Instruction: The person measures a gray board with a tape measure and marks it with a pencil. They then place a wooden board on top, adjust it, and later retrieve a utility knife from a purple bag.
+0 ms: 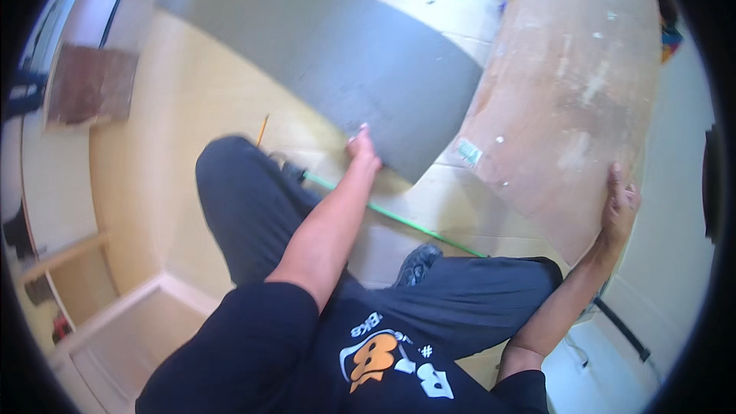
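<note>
A long grey board stretches from the upper left toward the middle. My left hand grips its near edge, close to the right end, with the thumb on top and the other fingers hidden beneath. To the right, a stained, light brown plywood panel is tilted up, bearing white smears and a small green-and-white sticker. My right hand holds that panel by its lower right edge, thumb on the face and the rest of the fingers mostly behind. The panel's left edge lies next to the grey board's right end.
A thin green cord or strip crosses the floor before my legs. An orange pencil-like stick is beside my left knee. A dark brown board rests at the left. A white wall rises at the right.
</note>
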The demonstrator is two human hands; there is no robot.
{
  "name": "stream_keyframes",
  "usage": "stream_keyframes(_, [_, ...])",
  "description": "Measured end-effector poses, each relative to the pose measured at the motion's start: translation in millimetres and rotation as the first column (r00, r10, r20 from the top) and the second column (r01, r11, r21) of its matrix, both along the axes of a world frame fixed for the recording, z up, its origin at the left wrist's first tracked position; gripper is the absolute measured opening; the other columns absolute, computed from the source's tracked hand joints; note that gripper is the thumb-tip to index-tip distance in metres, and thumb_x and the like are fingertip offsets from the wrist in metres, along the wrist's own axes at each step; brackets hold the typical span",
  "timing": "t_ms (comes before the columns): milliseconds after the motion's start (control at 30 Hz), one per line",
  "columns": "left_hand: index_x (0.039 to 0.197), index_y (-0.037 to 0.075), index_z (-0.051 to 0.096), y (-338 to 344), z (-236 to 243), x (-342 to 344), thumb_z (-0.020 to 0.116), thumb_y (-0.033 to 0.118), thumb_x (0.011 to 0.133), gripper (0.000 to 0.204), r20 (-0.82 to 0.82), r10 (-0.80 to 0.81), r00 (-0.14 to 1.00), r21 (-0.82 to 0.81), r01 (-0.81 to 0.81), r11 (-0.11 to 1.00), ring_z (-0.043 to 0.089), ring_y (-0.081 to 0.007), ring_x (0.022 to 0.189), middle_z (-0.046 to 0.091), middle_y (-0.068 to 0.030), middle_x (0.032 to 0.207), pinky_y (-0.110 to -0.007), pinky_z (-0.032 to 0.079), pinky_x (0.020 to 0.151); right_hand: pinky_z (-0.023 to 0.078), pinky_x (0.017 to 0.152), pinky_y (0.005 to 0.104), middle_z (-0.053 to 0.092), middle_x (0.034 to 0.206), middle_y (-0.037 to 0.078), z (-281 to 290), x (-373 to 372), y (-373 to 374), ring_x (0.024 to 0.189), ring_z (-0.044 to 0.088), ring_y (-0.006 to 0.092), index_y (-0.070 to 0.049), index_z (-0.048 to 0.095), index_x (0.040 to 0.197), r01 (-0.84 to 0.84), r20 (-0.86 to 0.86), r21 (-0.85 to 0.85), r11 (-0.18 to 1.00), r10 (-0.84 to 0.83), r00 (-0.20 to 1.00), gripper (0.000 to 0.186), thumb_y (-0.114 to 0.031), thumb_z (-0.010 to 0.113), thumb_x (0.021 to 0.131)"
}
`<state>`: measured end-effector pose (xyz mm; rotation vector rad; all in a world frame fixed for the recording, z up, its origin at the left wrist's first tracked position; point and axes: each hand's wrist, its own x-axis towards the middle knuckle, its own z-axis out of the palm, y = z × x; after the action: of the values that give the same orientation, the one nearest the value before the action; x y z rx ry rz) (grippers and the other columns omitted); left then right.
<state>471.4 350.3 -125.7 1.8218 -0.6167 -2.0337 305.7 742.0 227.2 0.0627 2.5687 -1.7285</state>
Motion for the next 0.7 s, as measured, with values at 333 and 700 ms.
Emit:
stream_keyframes(333, [0.118, -0.008, 0.059, -97, 116, -78, 0.064, 0.008, 0.096, 0.028, -0.438, 0.098, 0.893, -0.190, -0.198, 0.962, 0.066, -0.0320, 0.103, 0.066, -0.0205, 0.116, -0.048, 0.055, 0.094, 0.049, 0.066, 0.0259, 0.069, 0.089, 0.004, -30, -35, -13, 0.073, 0.061, 0.0100, 0.004, 0.068, 0.109, 0.009, -0.036, 0.021, 1.000, -0.008, 0.999, 0.034, -0.027, 0.070, 0.097])
stream_keyframes(700, [0.135, -0.004, 0.051, -121, 321, -131, 0.050, 0.019, 0.103, 0.040, -0.804, 0.110, 0.585, 0.030, -0.145, 0.989, 0.060, -0.0334, 0.121, 0.059, -0.0176, 0.135, -0.051, 0.047, 0.107, 0.058, 0.073, 0.0313, 0.073, 0.099, 0.011, -48, -52, -2, 0.080, 0.070, 0.0171, 0.005, 0.065, 0.114, -0.023, 0.231, -0.315, 0.949, 0.100, 0.968, 0.030, -0.021, 0.067, 0.098])
